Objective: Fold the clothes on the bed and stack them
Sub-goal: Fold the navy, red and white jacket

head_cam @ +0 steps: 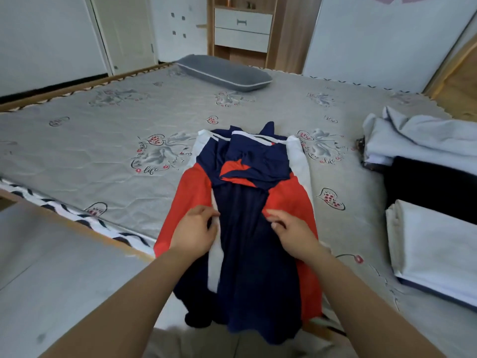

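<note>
- One navy, red and white jacket (247, 215) lies in the middle of the frame on the bed (103, 140), its bottom edge hanging over the near side.
- Two hands: the left hand (193, 228) and the right hand (289, 228) each pinch the jacket's navy cloth.
- One gray pillow (224, 72) sits at the top.
- At the right edge lie pale folded clothes (433, 249), partly cut off, and something dark, hard to make out.

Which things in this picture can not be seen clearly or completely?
- Jacket, head view: its lower hem hangs over the bed edge, so its end is unclear.
- Left hand and right hand: fingertips blurred, so the grip is uncertain.
- Folded white cloth and dark garment: cut off by the right edge.
- Print on the mattress: too small to read.
</note>
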